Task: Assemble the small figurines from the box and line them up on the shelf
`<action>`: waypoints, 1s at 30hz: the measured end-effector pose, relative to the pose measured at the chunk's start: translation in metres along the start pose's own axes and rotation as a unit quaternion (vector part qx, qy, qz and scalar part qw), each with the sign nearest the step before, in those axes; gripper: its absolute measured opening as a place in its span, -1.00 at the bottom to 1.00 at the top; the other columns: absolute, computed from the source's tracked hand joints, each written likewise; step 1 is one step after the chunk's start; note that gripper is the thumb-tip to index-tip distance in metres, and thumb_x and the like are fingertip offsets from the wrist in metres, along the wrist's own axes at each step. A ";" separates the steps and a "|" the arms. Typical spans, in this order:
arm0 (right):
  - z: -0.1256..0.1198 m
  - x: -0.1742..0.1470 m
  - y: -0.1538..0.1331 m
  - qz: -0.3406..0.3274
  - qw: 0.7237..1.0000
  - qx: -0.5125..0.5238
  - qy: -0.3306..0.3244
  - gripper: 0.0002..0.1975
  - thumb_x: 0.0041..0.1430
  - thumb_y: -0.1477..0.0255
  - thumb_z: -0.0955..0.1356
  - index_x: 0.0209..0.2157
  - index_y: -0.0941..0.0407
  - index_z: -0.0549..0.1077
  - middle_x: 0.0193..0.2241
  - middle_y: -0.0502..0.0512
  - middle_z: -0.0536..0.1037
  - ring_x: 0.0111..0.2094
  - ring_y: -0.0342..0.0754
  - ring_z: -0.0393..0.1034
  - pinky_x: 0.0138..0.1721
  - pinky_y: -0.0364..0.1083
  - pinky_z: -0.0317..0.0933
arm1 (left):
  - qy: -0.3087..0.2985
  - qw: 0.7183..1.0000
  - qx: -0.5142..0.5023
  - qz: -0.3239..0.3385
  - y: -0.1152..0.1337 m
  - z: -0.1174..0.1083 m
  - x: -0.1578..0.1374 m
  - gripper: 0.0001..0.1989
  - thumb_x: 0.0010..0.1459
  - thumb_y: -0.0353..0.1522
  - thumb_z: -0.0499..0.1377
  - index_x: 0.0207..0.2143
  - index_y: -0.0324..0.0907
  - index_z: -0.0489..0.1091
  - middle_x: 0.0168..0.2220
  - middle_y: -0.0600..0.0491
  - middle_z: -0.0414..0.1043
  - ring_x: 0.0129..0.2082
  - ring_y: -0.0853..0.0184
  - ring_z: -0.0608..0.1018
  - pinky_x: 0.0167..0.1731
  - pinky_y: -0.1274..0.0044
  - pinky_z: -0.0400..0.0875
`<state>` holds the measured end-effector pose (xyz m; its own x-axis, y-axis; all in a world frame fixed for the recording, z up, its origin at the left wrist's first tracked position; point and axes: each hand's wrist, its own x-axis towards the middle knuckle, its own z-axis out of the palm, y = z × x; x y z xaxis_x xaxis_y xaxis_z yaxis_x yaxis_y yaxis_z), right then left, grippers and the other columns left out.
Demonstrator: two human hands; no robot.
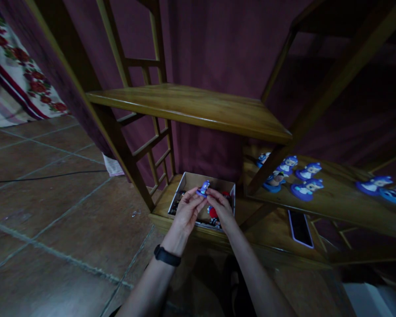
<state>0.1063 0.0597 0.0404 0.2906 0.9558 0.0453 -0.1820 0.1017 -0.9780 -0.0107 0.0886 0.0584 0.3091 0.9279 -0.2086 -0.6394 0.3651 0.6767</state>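
A small purple figurine (203,188) on a round base is held up between the fingertips of both hands. My left hand (186,212) grips its base from the left, with a black band on the wrist. From the right, my right hand (221,208) pinches the same base. Just below lies an open cardboard box (185,181) with white outer walls. Inside it are several small dark and red pieces, among them a red round one (213,212); my hands cover part of the contents.
Several purple and blue figurines (306,189) stand on the wooden shelf (336,193) to the right. A phone (300,228) lies on the lower board. An upper shelf (191,103) and slanting posts frame the box. A black cable (46,177) crosses the tiled floor.
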 end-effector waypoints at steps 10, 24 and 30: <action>0.006 -0.004 -0.007 0.060 0.998 0.000 0.028 -0.56 -0.11 0.17 0.40 -0.17 0.06 0.47 -0.19 0.03 0.52 -0.18 0.01 0.39 -0.15 -0.04 0.27 | 0.032 0.970 0.178 0.164 -0.012 0.001 0.006 -0.54 -0.22 -0.45 0.29 -0.18 -0.17 0.28 -0.17 0.01 0.37 -0.20 0.33 0.47 -0.18 0.45 0.36; 0.007 -0.003 -0.005 0.039 0.997 0.065 -0.011 -0.63 -0.06 0.27 0.39 -0.16 0.06 0.44 -0.25 0.02 0.53 -0.14 -0.01 0.36 -0.06 -0.05 0.19 | -0.016 0.880 0.374 0.291 -0.023 0.003 0.000 -0.58 -0.02 -0.45 0.16 -0.05 -0.13 0.24 -0.06 -0.06 0.27 -0.09 0.29 0.41 -0.10 0.44 0.32; 0.005 -0.002 -0.001 0.043 0.995 0.090 -0.020 -0.63 -0.07 0.31 0.40 -0.15 0.06 0.43 -0.22 0.02 0.52 -0.18 -0.02 0.38 -0.05 -0.04 0.18 | -0.005 0.875 0.387 0.292 -0.026 -0.001 0.002 -0.56 -0.03 -0.44 0.18 -0.04 -0.13 0.24 -0.07 -0.06 0.29 -0.11 0.28 0.41 -0.09 0.43 0.31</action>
<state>0.1016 0.0588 0.0425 0.2292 0.9730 -0.0258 -0.3710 0.0628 -0.9265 0.0057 0.0809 0.0403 0.0977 0.9372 0.3348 -0.0229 -0.3342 0.9422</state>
